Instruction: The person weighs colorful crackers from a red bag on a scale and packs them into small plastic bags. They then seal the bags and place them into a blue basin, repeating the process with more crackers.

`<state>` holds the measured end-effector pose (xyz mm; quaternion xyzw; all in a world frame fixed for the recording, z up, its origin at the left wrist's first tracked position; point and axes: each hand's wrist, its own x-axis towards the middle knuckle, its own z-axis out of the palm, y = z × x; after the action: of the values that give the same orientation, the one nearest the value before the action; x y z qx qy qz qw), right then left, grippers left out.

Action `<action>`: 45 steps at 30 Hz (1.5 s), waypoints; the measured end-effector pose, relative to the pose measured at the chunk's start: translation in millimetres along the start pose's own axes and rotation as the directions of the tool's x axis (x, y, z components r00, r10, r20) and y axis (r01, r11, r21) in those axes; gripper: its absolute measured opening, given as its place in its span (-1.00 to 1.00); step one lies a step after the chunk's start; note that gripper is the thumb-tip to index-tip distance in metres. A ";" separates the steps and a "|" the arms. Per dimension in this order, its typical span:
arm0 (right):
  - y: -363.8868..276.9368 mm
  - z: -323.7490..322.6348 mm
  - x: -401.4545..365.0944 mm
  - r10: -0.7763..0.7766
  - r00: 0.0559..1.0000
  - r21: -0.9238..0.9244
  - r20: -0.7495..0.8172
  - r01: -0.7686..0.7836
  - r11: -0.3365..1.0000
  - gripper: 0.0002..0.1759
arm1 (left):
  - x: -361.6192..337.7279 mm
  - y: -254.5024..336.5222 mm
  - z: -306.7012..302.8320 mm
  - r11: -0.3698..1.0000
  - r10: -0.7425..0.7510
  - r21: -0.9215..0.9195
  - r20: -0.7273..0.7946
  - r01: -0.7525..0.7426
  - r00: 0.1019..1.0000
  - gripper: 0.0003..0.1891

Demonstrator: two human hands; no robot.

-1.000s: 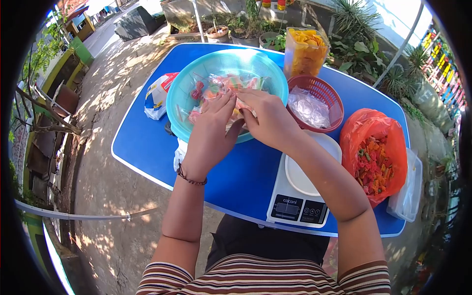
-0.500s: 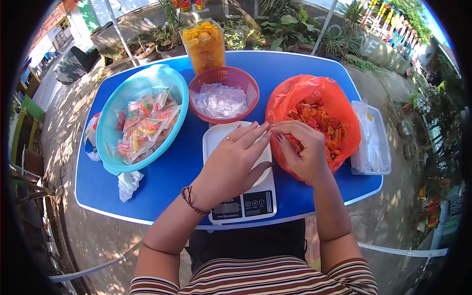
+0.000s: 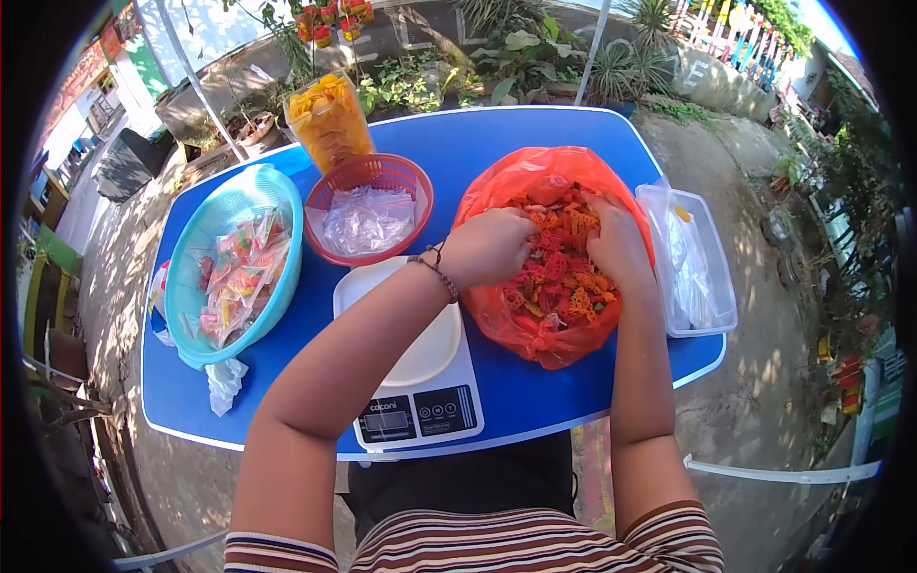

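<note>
Both my hands are inside a red plastic bag (image 3: 549, 162) full of red and orange lacy snack pieces (image 3: 564, 272). My left hand (image 3: 489, 246) reaches in from the left, its fingers curled into the pieces; whatever they grip is hidden. On the right side of the pile lies my right hand (image 3: 619, 244), thumb and fingers apart, fingertips partly hidden among the pieces. Under my left forearm stands a white kitchen scale (image 3: 425, 358) with a black control panel; its round plate looks bare where it shows.
Left of the scale, a turquoise basket (image 3: 184, 315) holds several filled clear packets. Behind it is a red basket (image 3: 336, 250) of clear plastic bags, beside a tub (image 3: 330, 124) of yellow-orange pieces. A clear box (image 3: 702, 272) stands right; crumpled plastic (image 3: 225, 384) lies front left on the blue table (image 3: 287, 382).
My hands were together above the scale and the bag's left edge, fingertips pinched. Now they are apart and down in the snack pieces. The camera view has turned to the right.
</note>
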<state>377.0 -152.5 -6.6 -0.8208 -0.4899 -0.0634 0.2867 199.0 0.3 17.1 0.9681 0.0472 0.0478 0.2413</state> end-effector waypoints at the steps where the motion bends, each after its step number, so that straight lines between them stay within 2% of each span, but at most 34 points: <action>1: 5.4 6.4 0.7 -0.042 0.998 -0.029 -0.051 0.040 0.999 -0.46 | 6.5 -9.1 5.1 1.000 0.001 0.015 -0.010 0.000 1.000 -0.60; 4: 9.0 13.7 -3.7 0.096 0.991 0.149 0.097 -0.110 0.983 -0.41 | 19.5 -24.5 11.8 1.000 -0.027 -0.017 -0.084 0.026 0.996 -0.55; 7: 14.5 30.0 -10.0 -0.121 0.984 -0.039 -0.132 0.117 0.992 -0.44 | 25.9 -29.4 11.0 0.997 -0.075 -0.021 -0.083 0.074 0.994 -0.40; 8: 15.9 31.5 -12.3 -0.107 0.990 -0.050 -0.087 0.103 0.993 -0.46 | 28.7 -29.0 11.0 0.996 -0.091 -0.008 -0.070 0.090 0.993 -0.33; 11: -0.8 25.8 -17.9 -0.095 0.995 -0.122 0.019 0.097 0.988 -0.57 | 27.9 -16.9 21.0 0.976 -0.147 0.136 -0.172 0.171 0.974 -0.10; 14: -16.4 12.1 -23.2 -0.139 0.990 0.005 0.039 0.139 0.990 -0.64 | 30.2 -11.4 18.4 0.964 -0.207 0.162 -0.048 0.212 0.977 -0.02; 17: -17.5 -1.1 -25.8 -0.170 0.976 0.349 0.133 0.115 0.930 -0.71 | 24.2 -5.9 9.9 0.982 -0.144 0.126 0.047 0.137 0.988 -0.08; 20: -9.6 -7.4 -21.6 -0.044 0.985 0.400 0.170 -0.028 0.916 -0.74 | 16.4 1.9 2.9 0.978 -0.154 0.158 0.128 0.133 0.980 -0.17; 21: -10.1 -8.0 -21.4 0.049 0.992 0.379 0.119 -0.091 0.921 -0.79 | 12.6 6.3 1.1 0.975 -0.156 0.182 0.132 0.131 0.979 -0.21; 24: 7.8 6.1 -18.1 -0.002 0.974 0.182 -0.227 0.045 0.982 -0.83 | -0.2 14.0 -0.9 0.968 -0.154 0.222 0.148 0.119 0.977 -0.32; 28: 3.0 -1.6 -21.3 0.050 0.998 0.177 -0.027 -0.044 0.983 -0.82 | -9.2 17.7 -5.3 0.978 -0.143 0.178 0.170 0.113 0.975 -0.41; 31: -2.4 6.6 -23.1 -0.087 0.996 0.254 0.033 0.076 0.964 -0.73 | -10.8 17.3 -5.6 0.983 -0.129 0.154 0.165 0.104 0.978 -0.44; 34: 0.7 14.5 -24.4 -0.256 0.966 -0.045 -0.028 0.254 0.966 -0.59 | -11.5 11.3 0.6 0.986 -0.096 0.150 0.129 0.076 0.987 -0.45; 37: 2.9 7.8 -23.1 -0.241 0.969 0.182 0.059 0.227 0.957 -0.55 | -12.6 9.1 4.2 0.984 -0.095 0.162 0.121 0.075 0.988 -0.42; 40: -8.1 -5.6 -22.0 -0.090 0.959 0.342 0.267 -0.006 0.940 -0.58 | -11.8 10.8 5.0 0.974 -0.128 0.204 0.125 0.101 0.984 -0.36; 43: -6.5 -4.5 -22.9 -0.077 0.977 0.350 0.200 0.002 0.937 -0.61 | -9.6 13.0 4.0 0.969 -0.141 0.221 0.116 0.113 0.983 -0.29; 45: -3.6 -1.8 -23.1 -0.060 0.995 0.225 0.085 0.039 0.974 -0.60 | -8.3 14.7 5.5 0.969 -0.148 0.217 0.109 0.121 0.983 -0.28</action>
<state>362.5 -169.9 -12.5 -0.7730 -0.5268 0.0226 0.3527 192.4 -16.2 18.6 0.9838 0.1025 -0.0344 0.1432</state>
